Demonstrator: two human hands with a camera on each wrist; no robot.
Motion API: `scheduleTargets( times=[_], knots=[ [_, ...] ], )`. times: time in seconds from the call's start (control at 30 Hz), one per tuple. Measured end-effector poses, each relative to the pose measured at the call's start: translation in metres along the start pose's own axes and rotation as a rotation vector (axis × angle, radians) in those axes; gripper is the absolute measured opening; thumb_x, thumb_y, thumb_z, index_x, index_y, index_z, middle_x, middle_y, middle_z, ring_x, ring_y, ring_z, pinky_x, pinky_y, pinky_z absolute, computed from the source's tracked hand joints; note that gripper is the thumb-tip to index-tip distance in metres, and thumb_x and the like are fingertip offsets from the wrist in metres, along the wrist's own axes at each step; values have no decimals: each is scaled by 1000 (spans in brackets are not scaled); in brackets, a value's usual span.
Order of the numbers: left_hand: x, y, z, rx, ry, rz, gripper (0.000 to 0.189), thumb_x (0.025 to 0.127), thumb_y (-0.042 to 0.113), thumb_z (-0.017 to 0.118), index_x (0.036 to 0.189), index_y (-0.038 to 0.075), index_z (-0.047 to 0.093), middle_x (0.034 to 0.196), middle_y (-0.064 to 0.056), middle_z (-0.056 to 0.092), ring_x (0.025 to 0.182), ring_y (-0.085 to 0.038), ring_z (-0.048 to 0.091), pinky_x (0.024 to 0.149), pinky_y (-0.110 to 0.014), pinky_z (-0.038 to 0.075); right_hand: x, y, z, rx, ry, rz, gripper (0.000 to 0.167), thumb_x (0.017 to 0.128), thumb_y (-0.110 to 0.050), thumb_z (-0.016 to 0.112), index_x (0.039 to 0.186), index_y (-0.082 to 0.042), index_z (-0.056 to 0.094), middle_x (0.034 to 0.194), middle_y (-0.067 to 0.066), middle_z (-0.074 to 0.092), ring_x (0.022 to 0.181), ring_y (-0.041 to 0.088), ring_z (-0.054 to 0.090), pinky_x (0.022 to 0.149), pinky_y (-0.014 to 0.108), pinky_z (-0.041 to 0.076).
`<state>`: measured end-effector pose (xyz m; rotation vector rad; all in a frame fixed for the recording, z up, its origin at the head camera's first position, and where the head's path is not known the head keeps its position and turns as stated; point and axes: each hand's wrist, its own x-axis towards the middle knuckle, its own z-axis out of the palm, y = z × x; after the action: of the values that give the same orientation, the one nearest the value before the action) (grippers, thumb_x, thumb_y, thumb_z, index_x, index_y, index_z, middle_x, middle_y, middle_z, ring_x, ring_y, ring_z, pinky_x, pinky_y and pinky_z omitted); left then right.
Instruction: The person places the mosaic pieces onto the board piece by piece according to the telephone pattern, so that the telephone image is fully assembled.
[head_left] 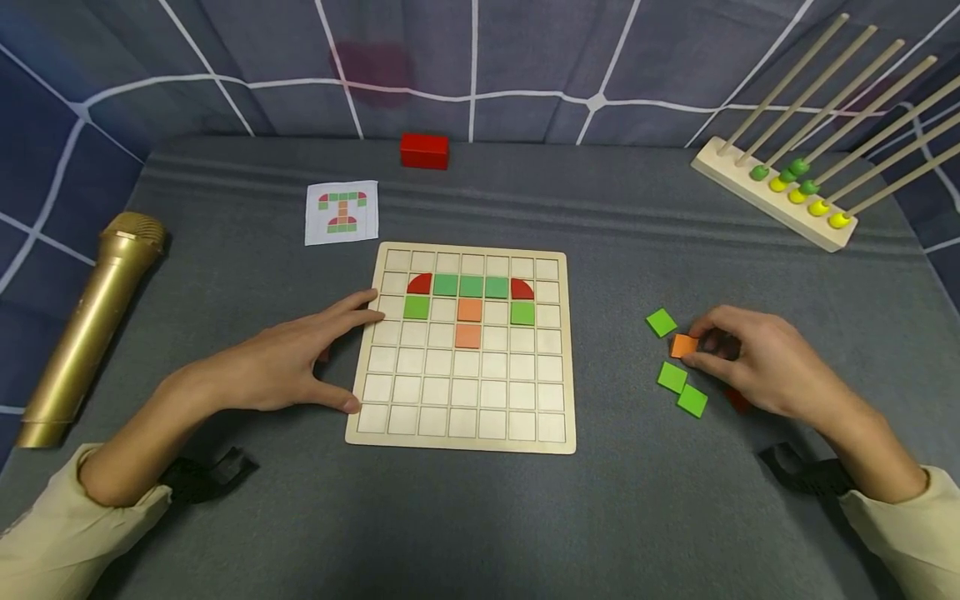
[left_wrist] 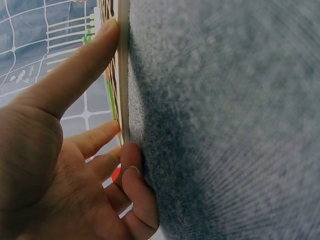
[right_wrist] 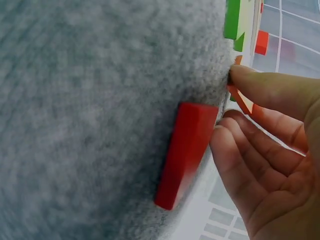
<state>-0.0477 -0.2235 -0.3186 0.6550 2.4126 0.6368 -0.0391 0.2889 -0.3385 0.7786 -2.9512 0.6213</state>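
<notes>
A wooden grid board (head_left: pixel 435 392) lies flat on the table, with red quarter-round, green and orange tiles set in its upper cells. My left hand (head_left: pixel 273 362) rests at its left edge; thumb and fingertips touch the rim, the thumb stretched out straight. To the right of the board my right hand (head_left: pixel 768 362) pinches an orange square tile (head_left: pixel 682 346) between thumb and finger, the tile tilted in the right wrist view. Around that hand lie loose green tiles (head_left: pixel 672 377) and a red piece (right_wrist: pixel 185 155), which the hand partly covers in the head view.
Behind the board lie a pattern card (head_left: pixel 342 213) and a red block (head_left: pixel 424 152). A gold microphone (head_left: pixel 93 325) lies at the far left. At the back right stands a wooden peg rack (head_left: pixel 772 200) with tall rods and green and yellow beads.
</notes>
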Motion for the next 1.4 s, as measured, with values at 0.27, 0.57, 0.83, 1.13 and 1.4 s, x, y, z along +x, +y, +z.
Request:
scheduleTargets(
  times=[0.27,0.57,0.83,1.13,1.4],
  knots=[
    [0,-1,0,8,7,2,97,75,52,82,152,21,34,162,5,13,77,-13,47,67,-32,38,1,-4,-1,-10,-17,20,28,72,-2,86,95,-8,70,79,-7,63,68,3,53,58,19,40],
    [0,-1,1,5,7,2,97,74,51,83,152,21,34,162,5,13,78,-14,47,67,-33,38,1,-2,1,-3,-11,-25,35,71,0,86,103,-4,72,83,-7,63,70,2,53,61,17,39],
    [1,-2,1,-2,13,30,96,76,53,81,152,18,35,163,0,13,77,-13,46,67,-33,37,1,-4,-1,19,-24,-4,37,72,-1,85,106,-5,70,85,-6,65,71,3,54,62,19,42],
    [1,-3,2,7,8,15,97,75,52,82,152,19,34,163,3,13,76,-13,47,69,-33,38,1,-3,0,12,-4,-64,34,71,0,84,103,-7,74,90,-9,63,72,2,53,64,18,40],
    [1,-3,1,5,5,9,96,75,54,81,152,20,34,162,4,13,76,-13,48,67,-32,39,10,-11,-9,20,-34,-74,32,74,-4,84,104,-9,74,86,-14,61,71,0,53,62,19,40]
  ],
)
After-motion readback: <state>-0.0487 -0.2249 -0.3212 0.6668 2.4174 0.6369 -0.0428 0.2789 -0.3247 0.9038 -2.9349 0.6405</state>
